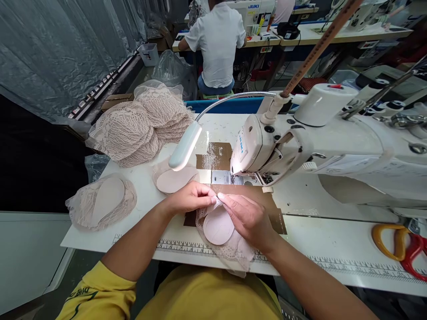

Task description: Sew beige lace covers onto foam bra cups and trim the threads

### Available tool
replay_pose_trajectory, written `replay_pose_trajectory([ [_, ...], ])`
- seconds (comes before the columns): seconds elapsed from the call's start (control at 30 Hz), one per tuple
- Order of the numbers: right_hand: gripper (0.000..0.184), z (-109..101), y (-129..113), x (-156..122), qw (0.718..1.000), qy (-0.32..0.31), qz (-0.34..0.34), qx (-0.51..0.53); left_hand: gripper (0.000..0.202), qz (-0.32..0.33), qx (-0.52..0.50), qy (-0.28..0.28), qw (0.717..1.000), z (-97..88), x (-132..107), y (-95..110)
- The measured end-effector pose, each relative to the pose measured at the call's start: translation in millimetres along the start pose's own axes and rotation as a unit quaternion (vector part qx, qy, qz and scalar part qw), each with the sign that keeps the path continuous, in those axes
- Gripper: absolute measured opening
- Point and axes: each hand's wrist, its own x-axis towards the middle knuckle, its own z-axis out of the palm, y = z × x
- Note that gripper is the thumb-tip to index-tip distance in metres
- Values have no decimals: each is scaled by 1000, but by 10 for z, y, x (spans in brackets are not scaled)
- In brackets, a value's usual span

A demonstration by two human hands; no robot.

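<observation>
A piece of beige lace fabric (238,253) with a pale rounded pad (218,226) on it lies at the table's front edge, partly hanging over. My left hand (191,197) pinches its upper edge between thumb and forefinger. Right beside it, my right hand (246,217) is closed on the same edge, fingertips nearly meeting the left ones. Both hands are just in front of the needle area of a white sewing machine (256,142). Another pale pad on lace (175,178) lies behind my left hand. Farther left is one more lace piece with a teardrop-shaped pad (108,198).
Stacked lace pieces (140,124) fill the back left of the table (147,200). A lamp (185,146) on a bent metal neck hangs beside the machine head. Scissors with orange and red handles (396,244) lie at right. A person in white (216,44) sits ahead, back turned.
</observation>
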Motion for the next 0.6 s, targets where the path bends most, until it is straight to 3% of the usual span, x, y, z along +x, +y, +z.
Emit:
replay_pose_trajectory([
  [0.07,42,-4,11,1,999,12,38,10,18,10,18,0,1000,-7,2,10],
  [0.17,45,-17,55,2,987,19,157,-3,11,16,44,2,999,-38,-6,14],
  [0.27,50,-37,92,7,972,-19,234,13,7,0,39,3,999,-60,-15,7],
  [0.43,45,-37,35,28,964,-39,254,65,31,43,59,16,997,10,24,-32],
  [0.6,37,-45,-10,57,971,-8,232,62,29,39,54,36,997,107,72,-84],
])
